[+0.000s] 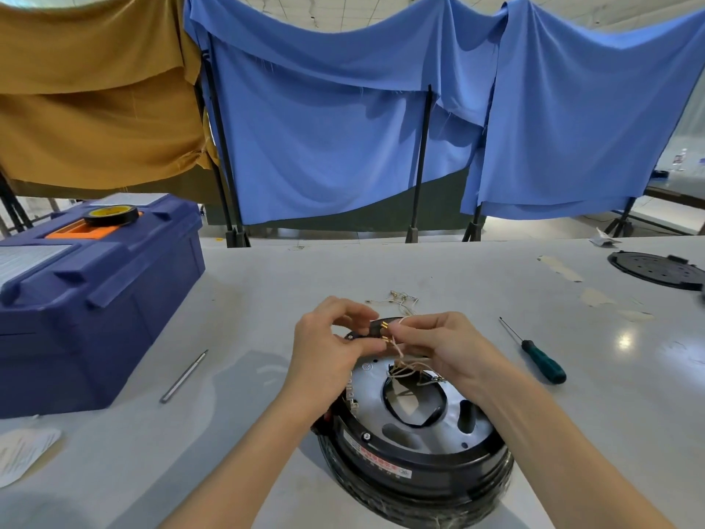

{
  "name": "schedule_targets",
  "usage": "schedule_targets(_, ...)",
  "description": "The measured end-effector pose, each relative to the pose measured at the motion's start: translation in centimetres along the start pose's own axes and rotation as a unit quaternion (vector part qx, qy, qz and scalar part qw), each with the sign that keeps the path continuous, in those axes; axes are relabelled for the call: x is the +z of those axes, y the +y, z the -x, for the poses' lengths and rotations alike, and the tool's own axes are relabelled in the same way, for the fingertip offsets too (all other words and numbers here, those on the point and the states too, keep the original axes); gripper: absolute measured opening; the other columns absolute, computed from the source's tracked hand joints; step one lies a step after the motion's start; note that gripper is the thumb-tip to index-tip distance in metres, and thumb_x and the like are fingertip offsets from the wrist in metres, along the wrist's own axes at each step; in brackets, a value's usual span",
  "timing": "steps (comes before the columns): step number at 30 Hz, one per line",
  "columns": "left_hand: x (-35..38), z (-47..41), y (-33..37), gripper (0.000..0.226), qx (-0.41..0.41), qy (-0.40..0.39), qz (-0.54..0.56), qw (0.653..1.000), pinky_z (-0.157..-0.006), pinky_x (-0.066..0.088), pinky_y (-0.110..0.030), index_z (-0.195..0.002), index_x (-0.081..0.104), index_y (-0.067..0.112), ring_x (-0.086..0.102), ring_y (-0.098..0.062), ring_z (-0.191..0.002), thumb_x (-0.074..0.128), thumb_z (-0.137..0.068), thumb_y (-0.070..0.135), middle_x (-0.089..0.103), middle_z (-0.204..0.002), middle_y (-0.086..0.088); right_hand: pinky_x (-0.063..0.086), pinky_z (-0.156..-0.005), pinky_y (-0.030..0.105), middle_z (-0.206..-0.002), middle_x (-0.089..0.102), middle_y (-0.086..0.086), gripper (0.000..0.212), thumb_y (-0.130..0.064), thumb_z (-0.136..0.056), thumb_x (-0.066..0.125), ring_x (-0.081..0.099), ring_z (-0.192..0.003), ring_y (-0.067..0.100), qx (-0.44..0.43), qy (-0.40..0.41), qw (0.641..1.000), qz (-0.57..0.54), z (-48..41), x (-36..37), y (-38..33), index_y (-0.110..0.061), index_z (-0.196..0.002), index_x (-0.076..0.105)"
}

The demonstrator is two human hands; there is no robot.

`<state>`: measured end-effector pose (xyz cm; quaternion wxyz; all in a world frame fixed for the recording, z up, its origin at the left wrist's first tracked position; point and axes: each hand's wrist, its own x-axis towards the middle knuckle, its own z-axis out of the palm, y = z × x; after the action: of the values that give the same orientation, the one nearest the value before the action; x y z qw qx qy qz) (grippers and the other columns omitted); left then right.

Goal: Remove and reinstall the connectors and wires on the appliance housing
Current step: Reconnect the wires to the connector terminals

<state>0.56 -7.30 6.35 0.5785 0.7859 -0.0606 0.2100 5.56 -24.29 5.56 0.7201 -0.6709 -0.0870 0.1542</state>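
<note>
Brass-tipped connectors (385,331) sit above the round black appliance housing (419,465); left hand (328,339) grips their black block (375,329), right hand (442,347) fingers (401,330) pinch a pale wire (398,351), which is best pushed straight on.

Glossy black plastic housing (416,463); shiny metal plate (419,410); smooth grey table (381,269).

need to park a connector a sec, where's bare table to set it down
Bare table lies between the metal rod and the housing, and right of the screwdriver. Crowded: left hand, right hand and wires at the housing's far edge.
</note>
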Motion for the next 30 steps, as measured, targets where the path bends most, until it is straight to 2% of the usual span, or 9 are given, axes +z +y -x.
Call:
schedule_targets(4,-0.2,-0.1,-0.6,0.022,-0.027,-0.01,-0.007,1.0,-0.068,0.053,-0.016,-0.086,0.076,0.02,0.065,-0.006,-0.074,0.077,-0.075,0.001,0.072,-0.075,0.004,0.057,-0.067,0.027,-0.082,0.072,0.025,0.01,-0.012,-0.083,0.074,0.071,-0.082,0.038,-0.062,0.018,0.997,0.045,0.3,0.6,-0.1,-0.005,-0.075,0.077)
schedule_targets(9,-0.4,0.1,-1.2,0.019,-0.037,0.003,-0.012,0.999,-0.075,0.055,-0.022,-0.082,0.075,0.025,0.069,-0.005,-0.075,0.072,-0.082,0.006,0.073,-0.076,0.011,0.06,-0.062,0.038,-0.069,0.067,0.024,0.014,-0.004,-0.085,0.071,0.069,-0.059,0.029,-0.087,0.002,0.991,0.102,0.6,0.9,-1.0,0.009,-0.08,0.072)
schedule_targets(13,-0.7,-0.1,-2.3,0.014,-0.021,0.044,-0.11,0.993,-0.07,0.048,-0.016,-0.086,0.074,0.026,0.062,0.001,-0.076,0.072,-0.083,0.012,0.067,-0.082,0.013,0.053,-0.05,0.025,-0.063,0.069,0.017,0.014,-0.007,-0.084,0.073,0.066,-0.05,0.02,-0.065,-0.022,0.975,0.21,0.7,1.2,-0.7,0.004,-0.076,0.073)
schedule_targets(15,-0.8,0.0,-2.9,0.009,-0.032,0.054,-0.128,0.99,-0.069,0.046,-0.013,-0.09,0.074,0.022,0.061,0.001,-0.077,0.072,-0.084,0.015,0.065,-0.084,0.012,0.052,-0.05,0.025,-0.064,0.07,0.016,0.013,-0.008,-0.084,0.074,0.068,-0.051,0.02,-0.054,-0.037,0.968,0.243,0.6,1.6,-0.3,0.001,-0.074,0.073)
schedule_targets(18,-1.0,0.5,-3.7,0.008,-0.052,0.051,-0.12,0.99,-0.074,0.048,-0.017,-0.092,0.073,0.02,0.062,-0.002,-0.082,0.071,-0.085,0.017,0.066,-0.088,0.008,0.053,-0.05,0.024,-0.064,0.071,0.012,0.014,-0.01,-0.084,0.074,0.069,-0.052,0.02,-0.076,-0.047,0.947,0.309,0.4,2.2,0.5,-0.001,-0.072,0.072)
schedule_targets(22,-1.2,0.7,-3.5,0.01,-0.009,0.018,-0.111,0.994,-0.08,0.038,-0.011,-0.093,0.074,0.024,0.058,0.001,-0.09,0.069,-0.087,0.018,0.066,-0.093,0.012,0.056,-0.052,0.029,-0.069,0.071,0.007,0.014,-0.012,-0.086,0.071,0.07,-0.053,0.023,-0.121,-0.067,0.935,0.327,0.5,2.6,0.8,-0.009,-0.072,0.072)
schedule_targets(25,-0.9,0.3,-2.4,0.014,0.007,-0.048,-0.046,0.998,-0.071,0.04,-0.007,-0.093,0.077,0.022,0.062,0.002,-0.083,0.067,-0.087,0.013,0.071,-0.09,0.01,0.056,-0.053,0.029,-0.069,0.071,0.002,0.012,-0.011,-0.086,0.07,0.069,-0.052,0.019,-0.151,-0.078,0.924,0.343,0.8,2.8,0.8,-0.009,-0.076,0.074)
schedule_targets(27,-0.6,0.0,-1.9,0.015,-0.004,-0.073,-0.019,0.997,-0.068,0.046,-0.012,-0.091,0.078,0.02,0.064,-0.002,-0.079,0.069,-0.085,0.009,0.072,-0.087,0.006,0.052,-0.052,0.023,-0.071,0.071,0.002,0.008,-0.009,-0.086,0.07,0.066,-0.05,0.013,-0.169,-0.076,0.911,0.369,0.9,3.1,0.9,-0.006,-0.083,0.076)
schedule_targets(30,-0.3,-0.2,-1.9,0.013,-0.016,-0.077,-0.018,0.997,-0.075,0.052,-0.025,-0.083,0.077,0.018,0.065,-0.01,-0.08,0.07,-0.085,0.008,0.07,-0.086,0.002,0.048,-0.055,0.02,-0.072,0.071,-0.001,0.009,-0.01,-0.087,0.069,0.059,-0.051,0.003,-0.174,-0.075,0.894,0.405,0.7,3.1,1.1,-0.006,-0.089,0.076)
